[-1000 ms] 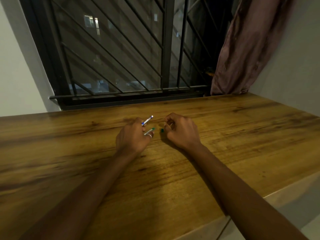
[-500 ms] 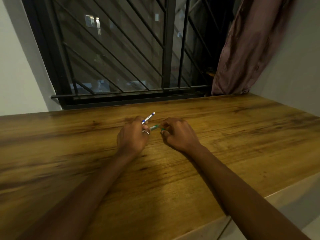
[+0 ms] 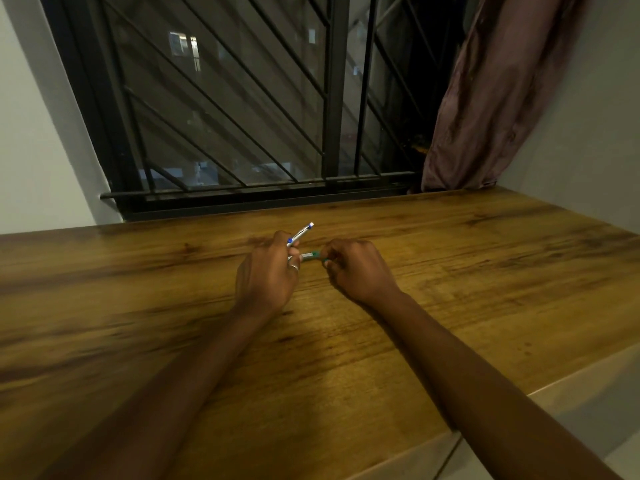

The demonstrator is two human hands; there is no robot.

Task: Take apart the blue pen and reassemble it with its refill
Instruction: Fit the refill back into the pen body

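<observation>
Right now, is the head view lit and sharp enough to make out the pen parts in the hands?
Head view: dim and warm, dark outside the window. The blue pen in the left hand reads clearly; the green piece between it and the right hand is small, soft and partly hidden. The table smears at left; wide-angle bending tilts the frame.

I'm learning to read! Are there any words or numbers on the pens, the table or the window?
No words or numbers can be read anywhere.
Blue pen in the left hand: too small to show any print.
Green pen between both hands, right hand: mostly hidden, no print seen.
Table, window, curtain: no text.
</observation>
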